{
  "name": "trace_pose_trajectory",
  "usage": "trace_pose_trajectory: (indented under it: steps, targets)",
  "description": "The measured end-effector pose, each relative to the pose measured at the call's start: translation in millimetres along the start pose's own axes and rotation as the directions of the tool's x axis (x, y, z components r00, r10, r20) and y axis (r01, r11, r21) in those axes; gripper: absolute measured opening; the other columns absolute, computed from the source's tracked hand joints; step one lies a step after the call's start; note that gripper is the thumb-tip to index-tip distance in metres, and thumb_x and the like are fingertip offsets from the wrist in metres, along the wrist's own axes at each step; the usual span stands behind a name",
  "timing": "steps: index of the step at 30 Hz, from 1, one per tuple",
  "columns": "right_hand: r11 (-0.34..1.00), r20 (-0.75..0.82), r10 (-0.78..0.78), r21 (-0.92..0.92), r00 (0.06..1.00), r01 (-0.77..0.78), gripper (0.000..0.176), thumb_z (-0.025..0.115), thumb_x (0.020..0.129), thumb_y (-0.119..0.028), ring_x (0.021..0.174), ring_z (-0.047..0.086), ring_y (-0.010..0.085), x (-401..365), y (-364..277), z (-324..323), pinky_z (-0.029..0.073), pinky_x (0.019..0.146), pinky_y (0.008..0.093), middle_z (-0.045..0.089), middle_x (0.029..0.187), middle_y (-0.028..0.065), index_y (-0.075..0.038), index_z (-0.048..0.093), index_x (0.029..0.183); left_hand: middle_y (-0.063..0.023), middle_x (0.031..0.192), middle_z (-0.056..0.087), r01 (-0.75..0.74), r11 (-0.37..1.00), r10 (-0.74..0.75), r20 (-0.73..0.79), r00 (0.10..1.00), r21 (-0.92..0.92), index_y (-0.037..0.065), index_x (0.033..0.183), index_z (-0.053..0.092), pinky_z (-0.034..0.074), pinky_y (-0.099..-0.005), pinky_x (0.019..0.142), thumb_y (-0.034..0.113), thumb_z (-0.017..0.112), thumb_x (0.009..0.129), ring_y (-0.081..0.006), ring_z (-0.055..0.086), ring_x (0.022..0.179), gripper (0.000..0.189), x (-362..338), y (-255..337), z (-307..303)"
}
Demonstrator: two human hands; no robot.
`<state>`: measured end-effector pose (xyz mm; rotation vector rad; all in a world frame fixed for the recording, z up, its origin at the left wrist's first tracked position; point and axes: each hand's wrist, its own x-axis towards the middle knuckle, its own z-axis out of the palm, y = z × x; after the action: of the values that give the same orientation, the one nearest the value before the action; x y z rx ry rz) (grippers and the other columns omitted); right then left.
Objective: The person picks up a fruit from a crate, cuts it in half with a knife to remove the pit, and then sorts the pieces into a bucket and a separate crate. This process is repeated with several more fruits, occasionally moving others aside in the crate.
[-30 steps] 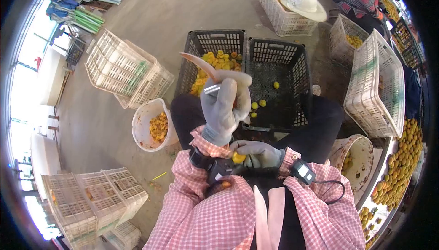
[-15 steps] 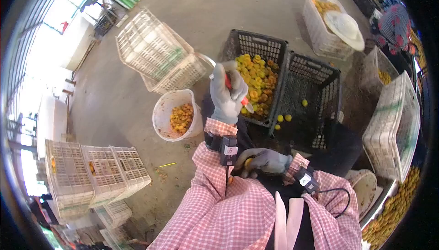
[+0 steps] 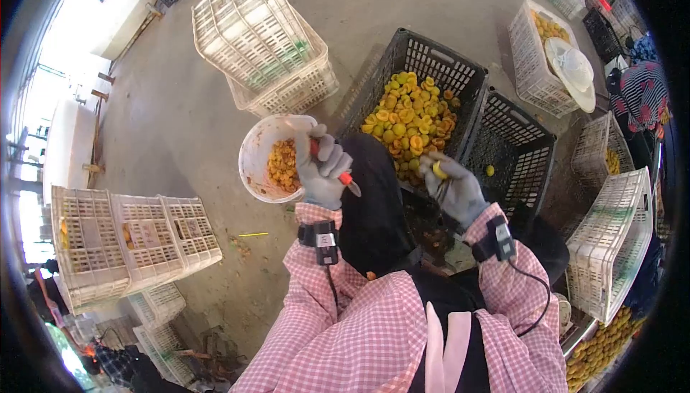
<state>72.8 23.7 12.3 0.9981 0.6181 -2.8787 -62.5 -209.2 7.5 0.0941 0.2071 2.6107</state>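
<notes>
Gloved left hand (image 3: 321, 170) grips a red-handled knife (image 3: 345, 177) by the white plastic bucket (image 3: 251, 148) at nine o'clock. Gloved right hand (image 3: 451, 188) pinches a yellow fruit piece (image 3: 438, 171), seemingly a sorting step; next comes release over the black plastic crate (image 3: 431, 51) at twelve o'clock.

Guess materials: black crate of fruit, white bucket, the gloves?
Black crate: likely moulded plastic, matte, open lattice walls. White bucket: probably plastic, smooth thin rim, stained inside. Gloves on the left hand and right hand: grey, soft-creased, looks like fabric, maybe coated; weave too small to tell.
</notes>
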Motion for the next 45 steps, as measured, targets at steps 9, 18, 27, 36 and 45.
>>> trace_pose_trajectory:
  steps: [9,18,27,36,45]
  targets:
    - [0.019,0.512,-0.253,-0.846,0.821,0.533,0.035,0.064,0.085,-0.013,0.097,0.061,0.0215,-25,31,32,0.050,0.085,0.0318,0.064,0.106,0.0086,-0.010,0.059,0.119,0.0045,0.060,0.039,-0.106,0.987,0.112,-0.043,0.993,0.125,0.005,0.090,0.055,0.023,-0.0184,0.036,0.043,0.052,0.094,-0.0031,0.029,0.041,0.038,-10,53,14]
    - [-0.474,0.186,0.768,-0.478,0.613,0.739,0.023,0.054,0.083,-0.020,0.094,0.062,0.0308,-72,116,87,0.052,0.072,0.0426,0.056,0.112,0.0096,-0.015,0.059,0.104,0.0064,0.057,0.033,-0.093,0.986,0.106,-0.083,0.991,0.140,0.008,0.077,0.048,0.022,-0.0192,0.037,0.044,0.051,0.094,-0.0034,0.027,0.040,0.041,-31,68,11]
    - [0.614,0.220,0.225,-0.789,0.949,0.037,0.029,0.058,0.088,-0.010,0.079,0.060,0.0119,-24,92,70,0.050,0.071,0.0269,0.063,0.097,0.0059,0.002,0.058,0.114,0.0039,0.057,0.037,-0.072,0.991,0.067,0.045,0.997,0.112,-0.002,0.099,0.059,0.030,-0.0197,0.038,0.037,0.044,0.099,-0.0044,0.033,0.042,0.042,-63,116,-11]
    - [0.857,0.341,0.135,-0.512,0.930,0.063,0.033,0.050,0.094,-0.011,0.087,0.066,0.0173,-30,50,91,0.052,0.072,0.0268,0.065,0.110,0.0113,-0.001,0.053,0.125,0.0032,0.058,0.038,-0.063,0.991,0.061,0.018,0.998,0.118,-0.005,0.115,0.056,0.033,-0.0225,0.037,0.030,0.042,0.100,-0.0068,0.035,0.041,0.041,-60,102,36]
    - [0.725,-0.483,-0.337,-0.681,0.808,-0.105,0.021,0.056,0.089,-0.011,0.080,0.065,0.0212,41,-27,-301,0.052,0.069,0.0313,0.066,0.089,0.0104,-0.005,0.058,0.109,0.0044,0.058,0.039,0.365,0.928,-0.363,-0.048,0.931,0.074,0.001,0.109,0.056,0.033,-0.0188,0.038,0.033,0.042,0.100,-0.0036,0.035,0.041,0.036,51,-46,60]
